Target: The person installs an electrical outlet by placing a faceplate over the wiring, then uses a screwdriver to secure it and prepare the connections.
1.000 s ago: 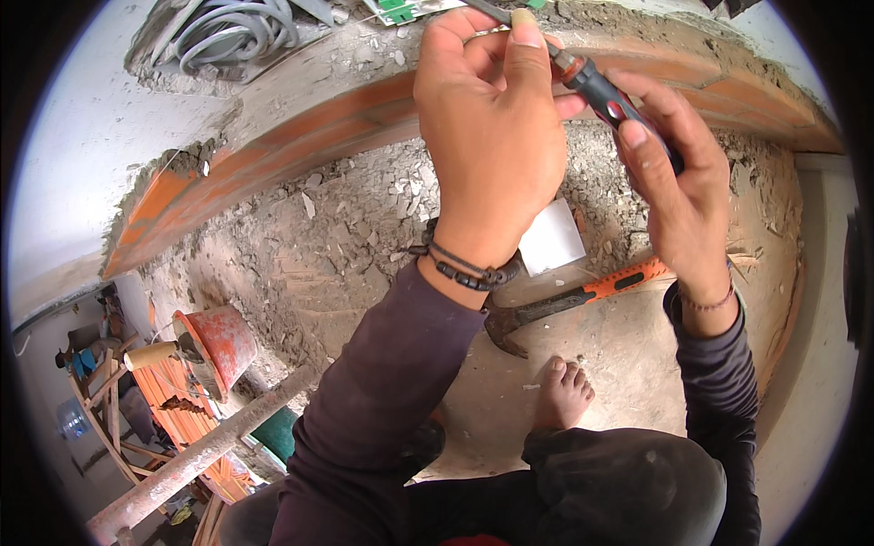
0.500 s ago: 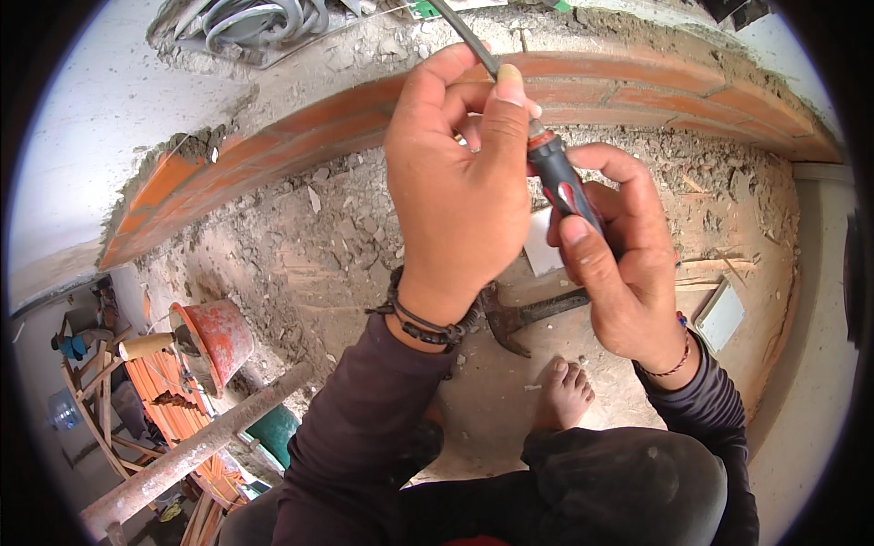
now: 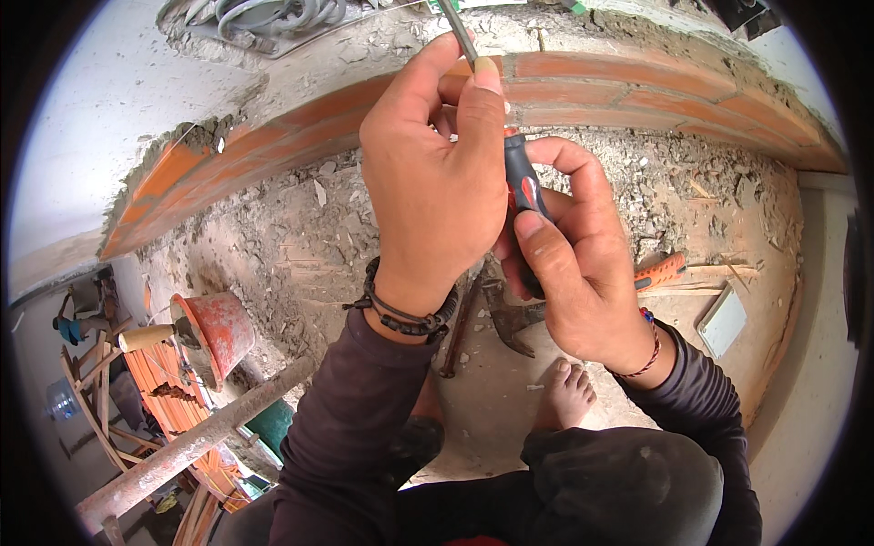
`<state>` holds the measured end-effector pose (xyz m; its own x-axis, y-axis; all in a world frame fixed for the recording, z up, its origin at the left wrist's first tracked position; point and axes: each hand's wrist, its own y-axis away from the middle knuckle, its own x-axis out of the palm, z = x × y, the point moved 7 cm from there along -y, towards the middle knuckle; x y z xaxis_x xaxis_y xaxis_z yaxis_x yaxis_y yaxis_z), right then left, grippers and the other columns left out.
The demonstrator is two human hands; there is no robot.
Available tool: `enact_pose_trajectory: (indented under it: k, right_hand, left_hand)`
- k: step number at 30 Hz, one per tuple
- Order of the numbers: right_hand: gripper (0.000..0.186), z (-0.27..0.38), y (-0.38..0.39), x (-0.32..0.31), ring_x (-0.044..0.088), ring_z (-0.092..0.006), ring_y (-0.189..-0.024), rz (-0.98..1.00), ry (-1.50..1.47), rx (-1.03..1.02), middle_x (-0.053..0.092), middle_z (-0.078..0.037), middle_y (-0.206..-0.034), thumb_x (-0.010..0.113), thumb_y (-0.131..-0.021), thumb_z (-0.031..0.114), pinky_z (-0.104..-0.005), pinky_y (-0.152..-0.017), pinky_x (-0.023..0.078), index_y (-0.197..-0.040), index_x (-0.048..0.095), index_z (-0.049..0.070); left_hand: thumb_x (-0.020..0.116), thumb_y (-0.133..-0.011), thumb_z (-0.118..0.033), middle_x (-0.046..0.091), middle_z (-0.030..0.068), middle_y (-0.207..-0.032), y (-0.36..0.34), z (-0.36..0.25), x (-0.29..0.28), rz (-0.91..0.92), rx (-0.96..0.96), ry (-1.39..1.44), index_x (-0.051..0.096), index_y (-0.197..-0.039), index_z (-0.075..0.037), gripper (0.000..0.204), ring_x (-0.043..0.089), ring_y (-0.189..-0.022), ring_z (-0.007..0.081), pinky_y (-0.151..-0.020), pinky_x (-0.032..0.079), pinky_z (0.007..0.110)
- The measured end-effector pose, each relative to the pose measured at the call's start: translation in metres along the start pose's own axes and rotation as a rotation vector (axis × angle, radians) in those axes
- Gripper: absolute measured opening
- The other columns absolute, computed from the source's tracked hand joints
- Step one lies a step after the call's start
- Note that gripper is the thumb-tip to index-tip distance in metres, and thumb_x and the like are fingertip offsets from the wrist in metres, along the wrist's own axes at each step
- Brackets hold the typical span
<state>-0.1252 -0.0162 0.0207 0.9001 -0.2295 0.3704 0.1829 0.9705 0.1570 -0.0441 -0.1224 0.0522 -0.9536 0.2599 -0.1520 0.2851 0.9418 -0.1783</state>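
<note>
A screwdriver with a dark grey and red handle [image 3: 522,166] is held up in front of me, its metal shaft pointing up and slightly left. My left hand [image 3: 432,182] pinches the shaft between thumb and fingers. Wrapped around the handle, my right hand [image 3: 583,255] keeps its thumb along the side. The shaft's tip runs past the top edge of the picture. Below my hands, a claw hammer [image 3: 512,323] lies on the floor, partly hidden by my right hand. Beside it rests a rusty metal rod [image 3: 461,329].
Ahead runs a low brick wall strip [image 3: 619,96] with rubble [image 3: 309,227] along its foot. A red bucket [image 3: 228,332] and a wooden tool handle [image 3: 146,338] are at left, near a rough pole [image 3: 200,446]. Grey cables [image 3: 282,18] lie top left; a white plate [image 3: 722,323] sits right.
Both hands have moved left and a little upward with the screwdriver, whose handle now stands more upright. An orange grip and the rusty rod have come into view on the floor.
</note>
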Motion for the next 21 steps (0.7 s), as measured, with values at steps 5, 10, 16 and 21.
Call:
enact_pose_trajectory:
  k: [5,10,16,21]
  right_hand:
    - [0.037,-0.004,-0.008,0.018,0.054,-0.0069,-0.066,0.106,-0.133,0.146,0.058,-0.002,-0.084,0.047,-0.103,0.007,-0.0244,-0.059,0.046,-0.139,0.038,0.002]
    - [0.037,-0.023,-0.015,0.04,0.053,-0.0071,-0.066,0.134,-0.159,0.044,0.055,-0.003,-0.086,0.047,-0.108,0.012,-0.0248,-0.06,0.046,-0.141,0.035,0.002]
    - [0.038,-0.034,-0.017,0.042,0.054,-0.0071,-0.078,0.126,-0.038,-0.087,0.055,-0.004,-0.104,0.043,-0.111,0.017,-0.0226,-0.068,0.046,-0.145,0.032,0.005]
    - [0.039,-0.033,-0.018,0.041,0.054,-0.0116,-0.076,0.057,-0.057,-0.081,0.055,-0.006,-0.097,0.049,-0.107,0.012,-0.0276,-0.069,0.047,-0.142,0.037,0.001]
  left_hand:
    - [0.064,-0.103,-0.017,0.063,-0.0021,-0.084,-0.005,-0.009,-0.009,0.077,0.054,-0.189,0.068,-0.13,0.001,0.033,0.053,-0.073,0.0033,-0.062,0.043,0.02]
    - [0.062,-0.101,-0.014,0.058,-0.002,-0.076,-0.012,-0.008,-0.024,0.115,0.125,-0.228,0.067,-0.127,0.003,0.031,0.049,-0.069,0.0045,-0.059,0.041,0.024]
    - [0.062,-0.101,-0.011,0.059,-0.0011,-0.078,-0.015,-0.003,-0.025,0.113,0.171,-0.15,0.065,-0.127,0.006,0.031,0.048,-0.072,0.0046,-0.06,0.042,0.024]
    - [0.063,-0.101,-0.011,0.062,0.0004,-0.079,-0.016,0.001,-0.027,0.129,0.211,-0.177,0.066,-0.128,0.005,0.031,0.05,-0.072,0.0049,-0.061,0.044,0.023]
